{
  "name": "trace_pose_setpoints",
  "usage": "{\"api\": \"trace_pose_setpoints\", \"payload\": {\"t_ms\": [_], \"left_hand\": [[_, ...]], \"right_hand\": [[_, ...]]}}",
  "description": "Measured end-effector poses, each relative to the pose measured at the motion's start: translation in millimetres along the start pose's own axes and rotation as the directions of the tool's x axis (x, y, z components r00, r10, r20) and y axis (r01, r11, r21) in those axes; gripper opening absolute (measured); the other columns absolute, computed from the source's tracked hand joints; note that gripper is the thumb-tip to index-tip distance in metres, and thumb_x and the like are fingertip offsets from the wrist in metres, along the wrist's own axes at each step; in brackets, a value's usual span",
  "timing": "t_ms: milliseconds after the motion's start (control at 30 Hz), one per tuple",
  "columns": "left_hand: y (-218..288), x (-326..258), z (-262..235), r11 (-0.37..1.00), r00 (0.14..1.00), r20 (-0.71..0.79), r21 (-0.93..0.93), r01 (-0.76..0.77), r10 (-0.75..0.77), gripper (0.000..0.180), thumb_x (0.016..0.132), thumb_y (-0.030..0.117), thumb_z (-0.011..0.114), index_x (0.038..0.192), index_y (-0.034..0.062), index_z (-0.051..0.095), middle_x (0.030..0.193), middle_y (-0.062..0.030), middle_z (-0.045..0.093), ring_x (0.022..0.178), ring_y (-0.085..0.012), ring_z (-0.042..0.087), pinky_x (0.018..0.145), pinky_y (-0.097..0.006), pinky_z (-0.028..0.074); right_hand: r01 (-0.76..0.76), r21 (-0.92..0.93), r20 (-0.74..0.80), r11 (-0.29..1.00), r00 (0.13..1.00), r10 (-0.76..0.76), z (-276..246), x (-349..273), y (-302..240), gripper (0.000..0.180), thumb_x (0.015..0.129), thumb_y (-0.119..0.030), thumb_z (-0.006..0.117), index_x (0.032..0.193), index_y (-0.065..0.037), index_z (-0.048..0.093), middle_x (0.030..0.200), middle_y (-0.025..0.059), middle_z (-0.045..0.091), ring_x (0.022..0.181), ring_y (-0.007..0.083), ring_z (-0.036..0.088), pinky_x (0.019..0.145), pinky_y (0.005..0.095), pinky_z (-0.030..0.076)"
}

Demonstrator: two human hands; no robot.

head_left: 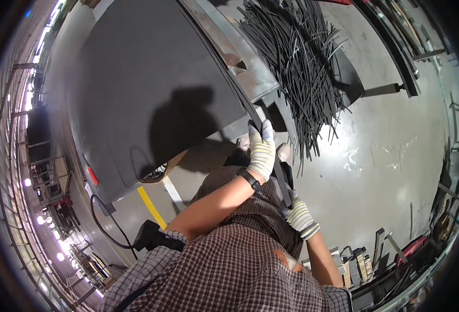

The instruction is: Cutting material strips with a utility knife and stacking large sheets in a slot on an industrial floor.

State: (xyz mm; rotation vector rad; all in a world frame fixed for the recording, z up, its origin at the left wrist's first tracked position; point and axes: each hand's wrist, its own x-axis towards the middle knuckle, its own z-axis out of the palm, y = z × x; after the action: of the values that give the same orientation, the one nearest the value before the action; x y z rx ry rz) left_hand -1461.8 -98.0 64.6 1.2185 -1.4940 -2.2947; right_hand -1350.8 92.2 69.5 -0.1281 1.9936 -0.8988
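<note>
A long, narrow black strip (pixel 281 181) runs from the right edge of a big dark grey sheet (pixel 120 67) back toward my body. My left hand (pixel 262 152), in a white glove with yellow and grey stripes, pinches the strip beside the sheet's near right corner. My right hand (pixel 300 216), gloved the same way, is closed around the strip's near end at my right side. Part of the strip passes behind my left hand. Just beyond my left fingertips lies the metal table edge (pixel 264 88). A dark watch sits on my left wrist.
A tangled heap of black strips (pixel 305 67) lies right of the table. Dark beams (pixel 396 52) stand at the far right. A red-handled tool (pixel 92 176) and a black cable (pixel 97 221) are at the table's left. Metal pieces (pixel 362 262) stand at the lower right.
</note>
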Motion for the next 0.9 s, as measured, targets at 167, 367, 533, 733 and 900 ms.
{"api": "trace_pose_setpoints", "payload": {"t_ms": [167,367,533,733,900], "left_hand": [[4.3,-1.0,6.3,0.973,0.975,-0.081,-0.121,0.196,-0.207,0.031,0.097,0.028,0.056,0.116,0.0044,0.054,0.103,-0.0064,0.063,0.094,-0.015,0.061,0.083,-0.031,0.049],[1.1,2.4,7.6,0.975,0.996,-0.001,0.205,0.082,-0.084,0.031,0.093,0.022,0.064,0.117,0.006,0.053,0.101,-0.0038,0.061,0.088,-0.0134,0.059,0.08,-0.03,0.05],[-9.7,4.5,6.8,0.977,0.978,0.012,0.048,0.208,-0.209,0.029,0.092,0.027,0.065,0.111,0.0078,0.055,0.092,0.0004,0.058,0.076,-0.009,0.057,0.069,-0.026,0.052],[-23.3,-8.3,7.0,0.981,0.99,0.042,0.148,0.125,-0.132,0.028,0.091,0.023,0.067,0.112,0.0077,0.056,0.091,0.0005,0.059,0.075,-0.0087,0.056,0.069,-0.025,0.05],[-24.1,-25.7,10.2,0.971,0.99,0.057,0.208,0.115,-0.13,0.027,0.089,0.015,0.067,0.113,0.008,0.055,0.092,-0.0001,0.059,0.076,-0.0109,0.057,0.071,-0.025,0.051]], "right_hand": [[0.077,-0.058,-0.121,0.995,0.989,-0.084,-21.6,-25.7,-10.9,0.06,0.076,-0.01,0.064,0.132,0.001,0.045,0.108,0.0297,0.061,0.1,0.0462,0.058,0.085,0.0441,0.049],[0.003,-0.058,-0.065,0.998,0.998,-0.006,-21.0,-42.3,12.3,0.066,0.078,-0.022,0.068,0.134,-0.001,0.043,0.111,0.0296,0.06,0.102,0.0441,0.058,0.089,0.0464,0.048],[-0.046,-0.044,-0.036,0.998,0.998,0.045,9.7,-73.2,56.7,0.064,0.08,-0.022,0.063,0.136,-0.002,0.04,0.106,0.0308,0.061,0.099,0.0445,0.059,0.085,0.0482,0.049],[-0.151,-0.056,-0.137,0.987,0.98,0.142,30.4,-111.3,104.7,0.045,0.083,-0.01,0.059,0.127,-0.006,0.05,0.102,0.0218,0.065,0.09,0.0378,0.064,0.076,0.041,0.051],[-0.216,0.001,-0.013,0.976,0.976,0.216,28.3,-128.0,120.3,0.061,0.077,-0.015,0.063,0.134,-0.01,0.042,0.115,0.0238,0.059,0.102,0.0431,0.058,0.085,0.0476,0.049]]}}
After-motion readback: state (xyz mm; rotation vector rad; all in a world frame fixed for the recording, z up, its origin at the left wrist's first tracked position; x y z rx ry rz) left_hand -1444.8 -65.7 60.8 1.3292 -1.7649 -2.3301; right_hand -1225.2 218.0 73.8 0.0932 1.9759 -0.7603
